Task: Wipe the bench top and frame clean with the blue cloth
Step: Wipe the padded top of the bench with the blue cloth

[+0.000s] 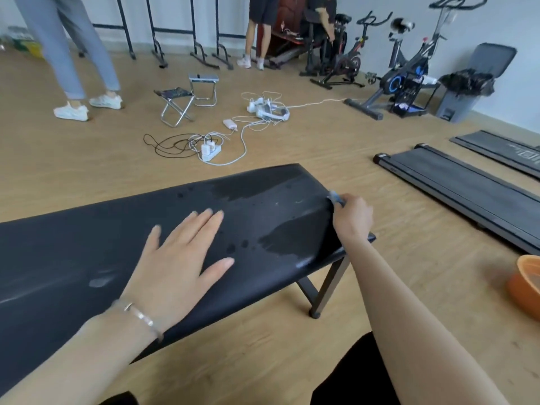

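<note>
A long black padded bench top (pixel 87 244) runs from lower left to centre right, with wet streaks and drops near its right end. Its dark metal frame leg (pixel 330 285) shows under that end. My left hand (pixel 181 258) lies flat on the pad, fingers straight and spread. At the bench's right end edge my right hand (pixel 352 217) grips the blue cloth (pixel 336 197). Only a small blue corner of the cloth shows above my fingers; the rest is hidden behind the hand.
An orange basin (pixel 526 285) sits on the wooden floor at the right edge. Flat treadmills (pixel 455 182) lie beyond the bench's end. Power strips and cables (pixel 210 150), two folding stools (pixel 175 103), exercise bikes (pixel 403 77) and standing people (pixel 73 68) are farther back.
</note>
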